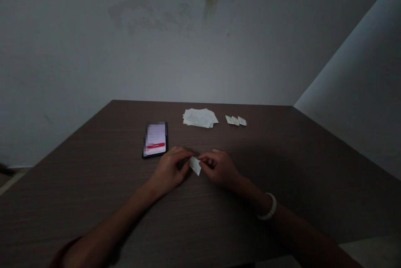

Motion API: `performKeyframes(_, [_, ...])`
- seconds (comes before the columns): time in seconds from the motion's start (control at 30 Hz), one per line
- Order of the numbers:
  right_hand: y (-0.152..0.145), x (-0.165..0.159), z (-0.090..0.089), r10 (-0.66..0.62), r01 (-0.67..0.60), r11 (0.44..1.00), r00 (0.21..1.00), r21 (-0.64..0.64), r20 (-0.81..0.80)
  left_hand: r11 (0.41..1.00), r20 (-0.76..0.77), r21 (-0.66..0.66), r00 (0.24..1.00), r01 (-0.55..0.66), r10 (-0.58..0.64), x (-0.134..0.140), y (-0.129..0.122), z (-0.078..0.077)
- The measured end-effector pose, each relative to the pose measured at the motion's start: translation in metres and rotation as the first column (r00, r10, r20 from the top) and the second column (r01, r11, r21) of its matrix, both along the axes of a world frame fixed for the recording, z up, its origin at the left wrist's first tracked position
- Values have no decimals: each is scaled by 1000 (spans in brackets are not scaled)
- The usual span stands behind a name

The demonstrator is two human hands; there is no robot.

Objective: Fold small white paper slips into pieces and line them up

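Between my two hands, just above or on the table, is a small piece of white paper [196, 166], tilted and folded-looking. My left hand [171, 169] pinches its left edge with thumb and fingers. From the other side, my right hand [221, 168] grips its right edge between thumb and fingertips; a white beaded bracelet [268, 207] circles that wrist. Farther back lies a loose stack of white paper slips [200, 118]. To the right of the stack, several small folded papers [235, 121] lie overlapping in a row.
A phone [156, 139] with its screen lit lies left of centre, close to my left hand. The dark wooden table [94, 142] reaches back to a stained grey wall [200, 63]. Another wall [363, 92] borders the table at right.
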State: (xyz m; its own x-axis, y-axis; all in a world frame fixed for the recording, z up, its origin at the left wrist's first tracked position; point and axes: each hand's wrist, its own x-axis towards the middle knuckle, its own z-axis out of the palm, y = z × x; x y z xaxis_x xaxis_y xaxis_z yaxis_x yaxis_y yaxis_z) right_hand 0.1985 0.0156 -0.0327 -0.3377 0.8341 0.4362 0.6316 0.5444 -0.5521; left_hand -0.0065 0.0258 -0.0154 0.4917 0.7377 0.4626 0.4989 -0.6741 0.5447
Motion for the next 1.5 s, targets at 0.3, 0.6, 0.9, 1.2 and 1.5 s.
performKeyframes(0.3, [9,18,0,123,-131,989,987,69,108,983,-151,136,983,121,-100,-5,0,-8])
performKeyframes(0.6, [7,21,4,163,-173,984,973,45,164,973,-278,104,946,205,-170,-10,1,-7])
performKeyframes(0.9, [6,19,4,138,-151,987,973,61,184,969,-312,63,927,240,-209,-8,-2,-1])
performKeyframes(1.2, [7,19,2,135,-144,989,976,39,168,966,-318,54,921,253,-223,-9,-4,3])
performKeyframes(1.5, [7,19,2,148,-162,986,961,43,234,959,-373,48,896,278,-241,-7,-6,5])
